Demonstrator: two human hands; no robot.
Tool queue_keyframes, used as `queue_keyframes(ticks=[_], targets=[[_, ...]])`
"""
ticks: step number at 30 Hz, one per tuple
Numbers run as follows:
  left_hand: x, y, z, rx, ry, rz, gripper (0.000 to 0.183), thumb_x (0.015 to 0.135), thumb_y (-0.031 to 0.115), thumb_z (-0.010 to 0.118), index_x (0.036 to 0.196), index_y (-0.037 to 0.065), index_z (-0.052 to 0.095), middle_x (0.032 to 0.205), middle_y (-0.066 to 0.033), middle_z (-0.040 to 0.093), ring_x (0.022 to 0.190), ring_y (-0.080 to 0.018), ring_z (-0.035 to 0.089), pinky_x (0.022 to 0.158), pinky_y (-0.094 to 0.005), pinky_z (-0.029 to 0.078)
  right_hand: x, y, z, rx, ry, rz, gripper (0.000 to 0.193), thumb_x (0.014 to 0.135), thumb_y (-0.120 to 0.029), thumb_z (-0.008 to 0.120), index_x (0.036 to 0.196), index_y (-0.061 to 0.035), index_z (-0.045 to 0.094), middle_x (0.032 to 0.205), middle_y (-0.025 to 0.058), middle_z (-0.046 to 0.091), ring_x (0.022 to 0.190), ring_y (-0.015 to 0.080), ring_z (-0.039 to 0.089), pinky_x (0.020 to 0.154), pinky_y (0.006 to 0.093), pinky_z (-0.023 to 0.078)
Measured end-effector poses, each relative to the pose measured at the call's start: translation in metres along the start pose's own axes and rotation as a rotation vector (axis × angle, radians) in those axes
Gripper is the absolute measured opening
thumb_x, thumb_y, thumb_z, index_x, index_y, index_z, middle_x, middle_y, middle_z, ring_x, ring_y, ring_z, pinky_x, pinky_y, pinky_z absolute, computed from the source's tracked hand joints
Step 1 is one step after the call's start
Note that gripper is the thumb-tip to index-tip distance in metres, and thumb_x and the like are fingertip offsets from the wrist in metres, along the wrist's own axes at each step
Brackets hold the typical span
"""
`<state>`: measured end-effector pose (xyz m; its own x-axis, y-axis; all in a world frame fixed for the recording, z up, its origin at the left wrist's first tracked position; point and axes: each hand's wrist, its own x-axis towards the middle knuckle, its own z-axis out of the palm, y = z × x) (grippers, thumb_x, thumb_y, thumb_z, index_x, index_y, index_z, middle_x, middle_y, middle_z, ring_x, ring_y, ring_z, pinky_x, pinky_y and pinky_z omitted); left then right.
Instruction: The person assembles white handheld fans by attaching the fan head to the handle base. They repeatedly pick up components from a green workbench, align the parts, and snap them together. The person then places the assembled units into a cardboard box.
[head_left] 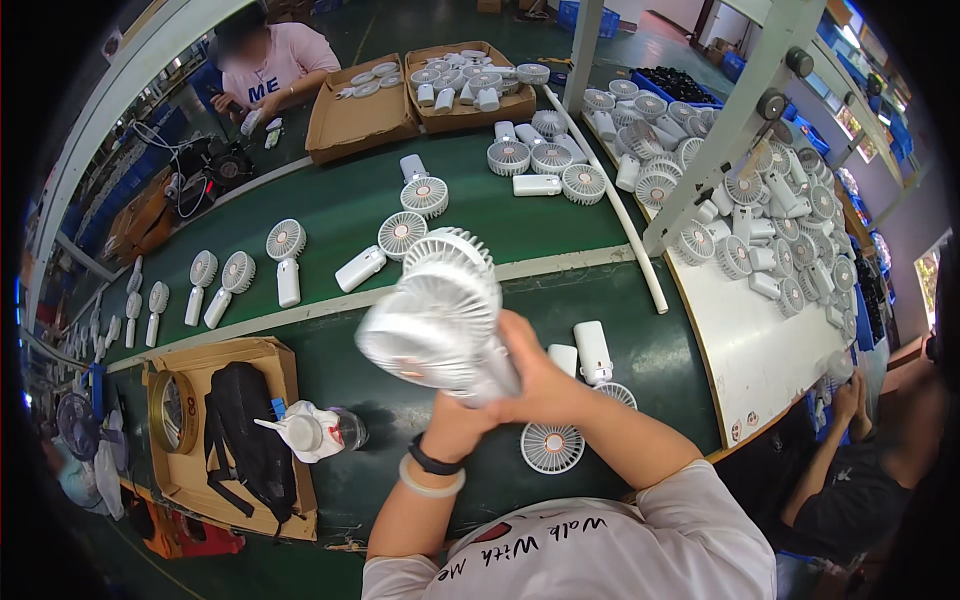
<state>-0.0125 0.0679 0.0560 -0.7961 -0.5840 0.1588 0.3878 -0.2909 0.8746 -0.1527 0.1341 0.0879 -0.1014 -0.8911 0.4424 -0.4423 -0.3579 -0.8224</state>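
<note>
Right hand [532,368] grips blurred fan [435,320] by handle [492,374]; left hand [460,422], just left, clasps its base. Head lies ahead-left of both, long axis slanting away. Possibly two fans.

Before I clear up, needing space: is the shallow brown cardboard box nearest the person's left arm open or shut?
Open: no lid covers the box, and a black fabric bag and a round golden object show inside.

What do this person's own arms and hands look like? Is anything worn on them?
The left hand is ungloved, with a black wristband and a pale, rounded bangle at its wrist. The right hand is ungloved too, its wrist unadorned. The short sleeves are white.
</note>
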Motion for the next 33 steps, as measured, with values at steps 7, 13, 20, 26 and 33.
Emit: queue_keyframes(ticks=[7,13,20,26,33], targets=[[0.008,0.014,0.044,0.125,-0.393,0.225,0.107,0.065,0.009,0.076,0.143,0.005,0.002,0.148,-0.0152,0.013,0.136,-0.0306,0.016,0.108,-0.0443,0.018,-0.041,0.001,-0.046,1.319,0.031,0.224,0.084,0.059,-0.032,0.076,0.127,0.0013,0.041,0.125,0.0177,0.049,0.114,0.0299,0.050,0.094,0.0408,0.043],[0.061,-0.035,0.015,1.400,-0.389,0.283,0.067,0.067,0.004,0.067,0.129,0.006,0.041,0.135,-0.0194,0.036,0.126,-0.0448,0.030,0.103,-0.0467,0.030,-0.054,0.004,-0.062,1.792,0.016,-0.065,0.091,0.066,-0.066,0.065,0.131,-0.0072,0.040,0.133,0.0271,0.031,0.123,0.0412,0.037,0.091,0.0579,0.042],[0.080,-0.069,0.080,0.948,-0.777,0.241,0.040,0.077,0.012,0.056,0.117,0.009,0.054,0.124,-0.0123,0.050,0.119,-0.0304,0.043,0.094,-0.0399,0.040,-0.068,-0.003,-0.079,1.808,0.066,-0.165,0.092,0.066,-0.067,0.063,0.131,-0.0055,0.041,0.132,0.0304,0.030,0.120,0.0433,0.039,0.085,0.0572,0.047],[0.091,-0.076,0.078,1.376,-0.729,0.278,0.030,0.076,0.020,0.057,0.105,0.014,0.062,0.110,-0.0061,0.055,0.111,-0.0232,0.047,0.081,-0.0411,0.045,-0.084,0.004,-0.098,1.817,0.054,-0.219,0.089,0.067,-0.065,0.065,0.127,-0.0050,0.040,0.133,0.0301,0.031,0.119,0.0434,0.039,0.089,0.0586,0.042],[0.107,-0.057,0.079,1.804,-0.643,0.351,0.035,0.074,0.023,0.063,0.107,0.011,0.058,0.098,-0.0055,0.056,0.097,-0.0243,0.053,0.076,-0.0435,0.043,-0.127,0.029,-0.121,1.536,0.286,-0.036,0.092,0.067,-0.062,0.065,0.131,-0.0030,0.036,0.134,0.0304,0.032,0.119,0.0437,0.040,0.092,0.0575,0.039]])
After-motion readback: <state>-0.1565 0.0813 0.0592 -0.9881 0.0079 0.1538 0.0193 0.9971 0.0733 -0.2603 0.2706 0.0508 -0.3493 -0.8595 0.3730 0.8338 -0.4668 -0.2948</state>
